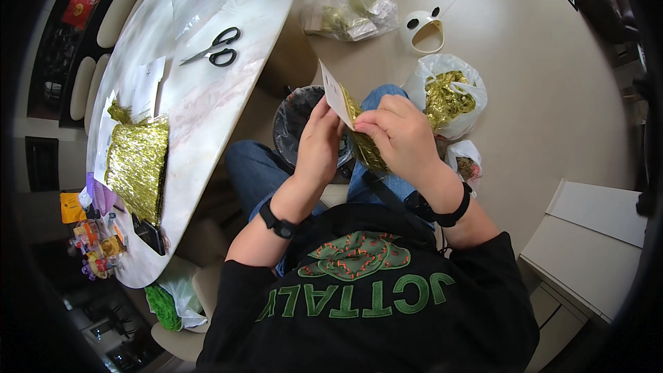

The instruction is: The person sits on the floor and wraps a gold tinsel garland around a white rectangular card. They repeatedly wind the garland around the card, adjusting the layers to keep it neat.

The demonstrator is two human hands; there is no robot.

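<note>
Above my lap, my left hand [322, 140] holds a white card [335, 94] from its left side. My right hand [401, 137] pinches the card's lower edge together with the gold tinsel fringe [369, 153] behind it. The fringe hangs down toward my right knee. A bin lined with a dark bag [290, 119] stands on the floor beneath my left hand. Just beyond my right hand, a white plastic bag [479, 101] sits open with loose gold tinsel [449, 98] inside.
On the marble table [207, 129] at left lie black-handled scissors [220, 49], a gold tinsel bundle [137, 166], a phone [149, 235] and small toys [96, 248]. A clear bag of tinsel packs [352, 18], a white dome with an opening [424, 28] and a small bag [464, 160] rest on the floor.
</note>
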